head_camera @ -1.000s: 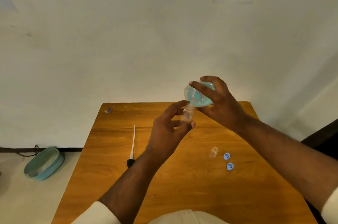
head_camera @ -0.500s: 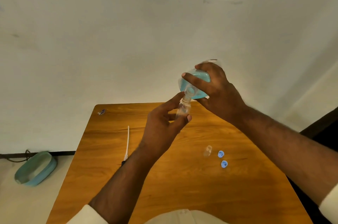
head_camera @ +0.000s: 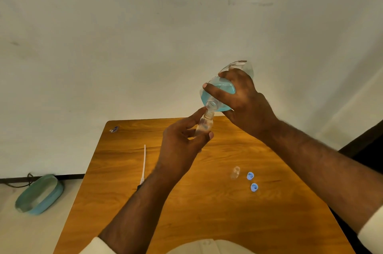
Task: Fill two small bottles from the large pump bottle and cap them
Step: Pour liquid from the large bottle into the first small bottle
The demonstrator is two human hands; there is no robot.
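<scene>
While right hand [head_camera: 244, 104] fingers wrap the tipped large bottle [head_camera: 219, 96], left hand [head_camera: 182, 141] fingers pinch small bottle [head_camera: 204, 126], mouths touching.

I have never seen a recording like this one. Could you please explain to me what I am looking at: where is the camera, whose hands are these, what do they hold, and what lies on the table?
There is no machine here. A person wears one wide-angle camera on the head, so you look forward and down at their own two hands.

The right hand tilts the large bottle of blue liquid, with its open mouth pointing down. The left hand holds a small clear bottle just under that mouth to catch the liquid.

On the wooden table lie a second small bottle, standing uncapped, two blue caps beside it, and the removed pump with its long white tube. A small object near the table's far left corner is too blurred to name.
</scene>
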